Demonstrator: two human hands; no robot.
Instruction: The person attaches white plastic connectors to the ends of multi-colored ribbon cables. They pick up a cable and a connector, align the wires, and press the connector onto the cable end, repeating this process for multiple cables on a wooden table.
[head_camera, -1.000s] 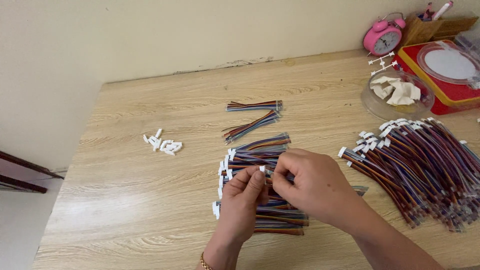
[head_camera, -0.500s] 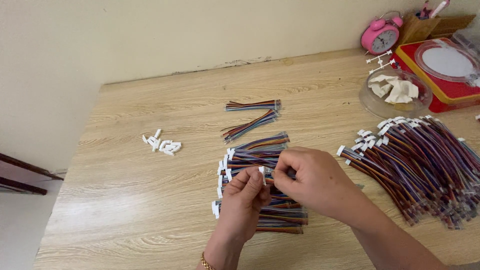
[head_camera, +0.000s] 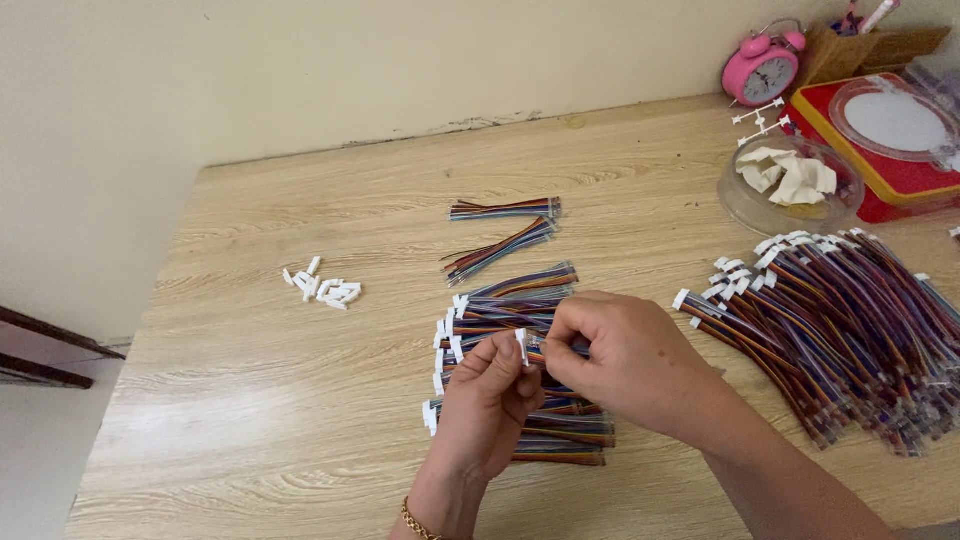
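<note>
Here the white plug (head_camera: 522, 346) stands upright, pinched by the left hand (head_camera: 487, 405); the right hand (head_camera: 622, 362) grips its wires (head_camera: 540, 354) running sideways.

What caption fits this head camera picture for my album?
Two hands, left hand and right hand, pinch a white connector above striped wire bundles on a wooden table.

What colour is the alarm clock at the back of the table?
The clock is pink with a white face, clearest in the head view.
</note>
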